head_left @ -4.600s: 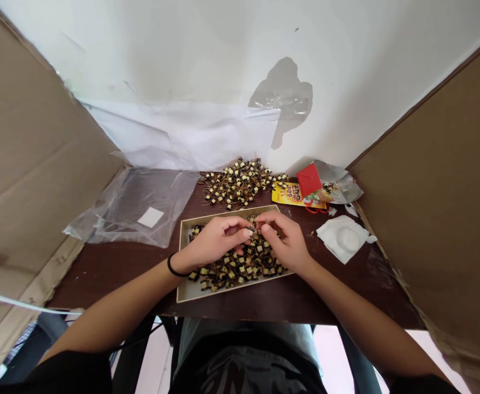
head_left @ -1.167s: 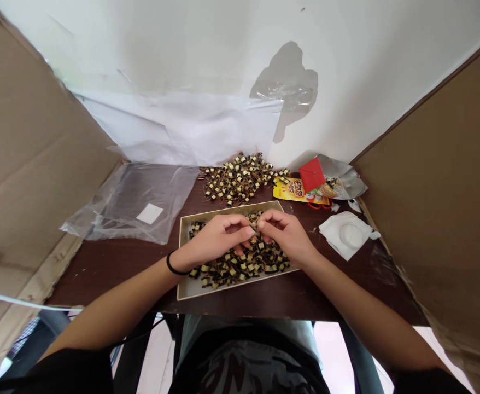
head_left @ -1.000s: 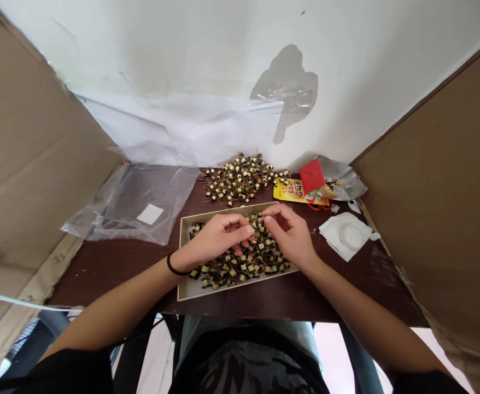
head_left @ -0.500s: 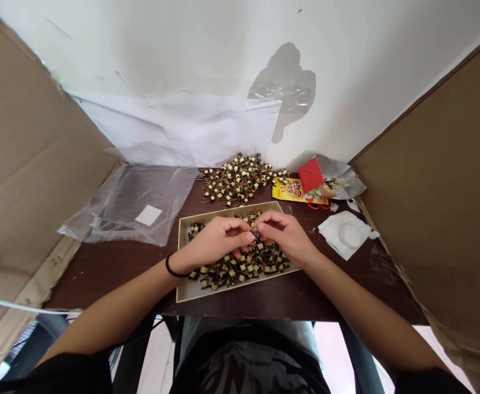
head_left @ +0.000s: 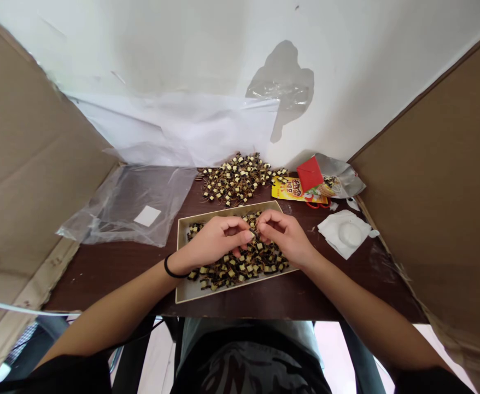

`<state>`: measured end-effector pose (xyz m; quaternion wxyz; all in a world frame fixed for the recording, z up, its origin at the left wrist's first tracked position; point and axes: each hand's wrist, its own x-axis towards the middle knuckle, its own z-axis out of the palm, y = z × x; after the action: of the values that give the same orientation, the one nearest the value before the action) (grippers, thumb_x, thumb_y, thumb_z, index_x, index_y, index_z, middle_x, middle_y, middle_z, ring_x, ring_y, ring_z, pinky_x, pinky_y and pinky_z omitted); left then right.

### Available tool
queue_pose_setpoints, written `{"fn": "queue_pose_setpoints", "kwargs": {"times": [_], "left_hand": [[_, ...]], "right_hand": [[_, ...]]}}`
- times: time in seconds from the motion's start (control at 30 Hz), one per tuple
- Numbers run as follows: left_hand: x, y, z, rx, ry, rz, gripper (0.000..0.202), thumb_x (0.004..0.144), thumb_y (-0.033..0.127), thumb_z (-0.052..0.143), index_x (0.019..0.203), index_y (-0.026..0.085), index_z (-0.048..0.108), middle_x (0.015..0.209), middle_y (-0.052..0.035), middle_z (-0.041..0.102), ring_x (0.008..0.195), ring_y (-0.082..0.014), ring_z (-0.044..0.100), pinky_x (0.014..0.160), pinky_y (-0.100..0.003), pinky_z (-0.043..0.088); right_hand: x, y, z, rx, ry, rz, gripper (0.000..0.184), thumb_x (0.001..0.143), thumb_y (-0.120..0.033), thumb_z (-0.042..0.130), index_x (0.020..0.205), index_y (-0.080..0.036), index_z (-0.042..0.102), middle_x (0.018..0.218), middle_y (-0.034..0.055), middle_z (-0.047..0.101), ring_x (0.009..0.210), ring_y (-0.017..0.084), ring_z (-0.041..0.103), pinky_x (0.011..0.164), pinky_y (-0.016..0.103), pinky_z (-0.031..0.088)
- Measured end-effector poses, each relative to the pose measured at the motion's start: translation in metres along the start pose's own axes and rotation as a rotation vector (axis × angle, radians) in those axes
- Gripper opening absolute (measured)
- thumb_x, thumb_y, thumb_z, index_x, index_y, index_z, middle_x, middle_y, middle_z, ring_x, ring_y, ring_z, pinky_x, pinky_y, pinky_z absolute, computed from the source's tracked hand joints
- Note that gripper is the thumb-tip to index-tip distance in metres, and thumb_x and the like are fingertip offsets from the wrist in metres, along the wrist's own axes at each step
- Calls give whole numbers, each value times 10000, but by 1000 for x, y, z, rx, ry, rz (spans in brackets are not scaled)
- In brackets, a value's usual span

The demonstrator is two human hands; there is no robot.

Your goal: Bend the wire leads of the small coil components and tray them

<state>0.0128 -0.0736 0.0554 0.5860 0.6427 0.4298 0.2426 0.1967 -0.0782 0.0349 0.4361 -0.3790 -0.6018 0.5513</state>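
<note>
Over a shallow cardboard box (head_left: pixel 183 298) my two hands meet, fingertips a small gap apart. My left hand (head_left: pixel 219 239) is closed in a pinch on a small yellow-and-black wire-wound coil (head_left: pixel 253 234), which the thumb partly covers. With thumb and index finger bent together, my right hand (head_left: pixel 284 234) is closed beside the coil. Whatever those fingers hold, perhaps a thin wire, is too small to make out. Many similar coils (head_left: pixel 232 269) with black ends and copper-coloured leads fill the box beneath both hands.
Behind the box lies a loose heap of coils (head_left: pixel 240 178). A clear plastic bag (head_left: pixel 117 208) with a white label spreads at left. To the right are a yellow packet (head_left: pixel 287 189), a red envelope (head_left: pixel 310 174) and a white tissue (head_left: pixel 336 232). Cardboard panels (head_left: pixel 440 164) flank the table.
My right fingertips have shifted slightly away from the left ones, and their curl has changed a little. My left hand keeps its pinch on the coil. The box and heap stay put.
</note>
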Motion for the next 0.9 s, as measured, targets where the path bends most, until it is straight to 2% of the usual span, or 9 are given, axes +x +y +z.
{"fn": "queue_pose_setpoints", "kwargs": {"times": [0.1,0.17,0.27,0.37,0.43,0.53,0.63,0.77,0.9], "left_hand": [[0,0,0,-13,12,-3,265,787,402,631,787,139,603,642,16,604,477,-78,576,474,-176,477],[-1,2,1,-54,29,-22,294,772,424,643,761,135,591,627,12,605,468,-79,570,463,-178,478],[-1,4,2,-123,58,-42,347,741,462,665,711,129,571,594,11,595,456,-78,557,443,-176,469],[-1,5,2,-151,66,-35,358,732,466,672,697,125,569,582,16,588,456,-77,553,446,-178,468],[-1,6,2,-146,57,-28,351,738,459,669,703,124,573,582,21,587,454,-76,558,447,-175,461],[-1,6,1,-160,39,-18,353,732,462,673,711,124,575,580,32,575,453,-71,555,444,-171,460],[-1,5,1,-216,48,0,349,713,449,699,709,122,577,606,28,579,491,-69,554,465,-172,484],[1,1,0,-417,70,-9,342,708,436,718,737,118,593,647,13,576,578,-83,559,488,-172,507],[2,-1,-2,-713,7,-30,335,719,418,723,850,123,637,757,-18,601,664,-91,569,529,-167,500]], "right_hand": [[-2,1,1,-133,12,-36,271,820,-427,575,714,-182,526,609,-20,498,539,110,478,522,240,398],[-4,1,4,-245,116,-102,220,857,-388,527,769,-187,539,669,4,543,573,123,513,543,251,422],[-9,2,7,-444,280,-359,176,871,-345,507,954,-197,553,863,64,606,714,167,567,646,304,472],[-14,3,11,-672,276,-633,322,801,-401,616,1048,-202,563,971,106,620,877,239,579,787,391,472],[-16,4,13,-798,263,-704,315,783,-392,650,1033,-209,593,982,110,631,919,260,576,827,416,456],[-17,6,14,-893,289,-713,204,818,-302,623,1002,-214,621,961,100,644,902,247,578,804,406,457],[-15,5,15,-883,312,-717,198,826,-249,614,1018,-201,626,966,105,647,904,242,576,797,401,463],[-7,-4,17,-758,305,-670,182,838,-222,593,1015,-209,634,962,88,648,915,227,580,830,398,470],[8,-13,21,-541,233,-546,155,829,-228,604,978,-230,645,950,54,652,922,203,587,845,375,475]]}}
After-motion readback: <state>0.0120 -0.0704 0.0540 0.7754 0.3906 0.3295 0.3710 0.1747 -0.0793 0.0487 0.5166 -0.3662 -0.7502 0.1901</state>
